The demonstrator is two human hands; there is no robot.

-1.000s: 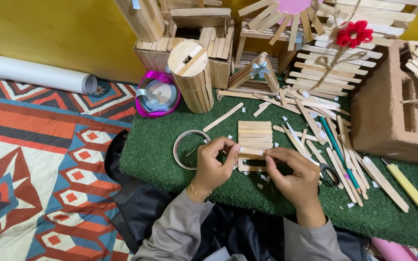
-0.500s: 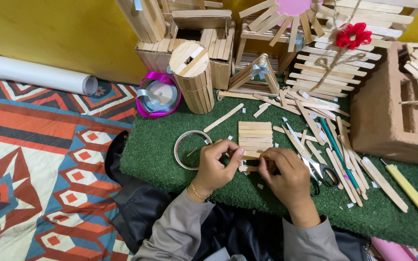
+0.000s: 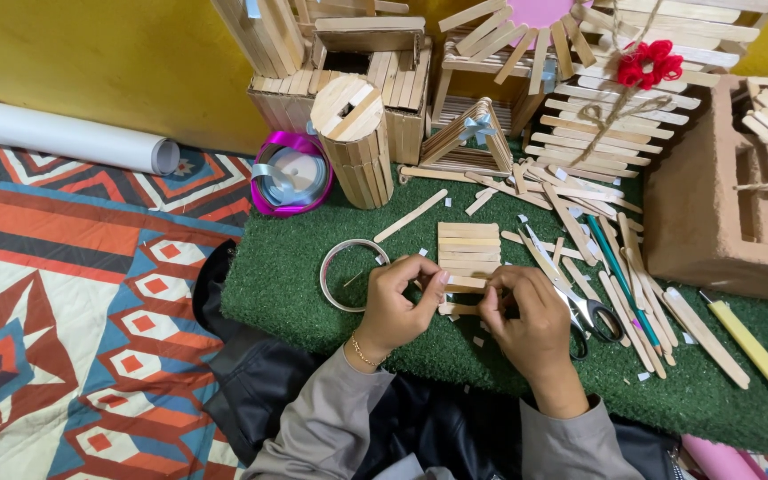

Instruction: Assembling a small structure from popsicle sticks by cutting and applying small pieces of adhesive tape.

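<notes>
Left hand (image 3: 395, 307) and right hand (image 3: 526, 322) — curled, pinching stick panel (image 3: 468, 253).

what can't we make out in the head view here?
- Near end of the stick panel: hidden under the left hand and right hand.
- Fingertip grip: curled out of sight.
- Scissors: handles partly behind the right hand.
- Yellow tool: tip cut off by the right edge.

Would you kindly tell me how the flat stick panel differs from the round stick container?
The flat stick panel lies on the green mat, touched by both hands; the round stick container stands upright, untouched. The panel is a flat rectangle, the container a slotted cylinder. Both are pale wooden sticks.
</notes>
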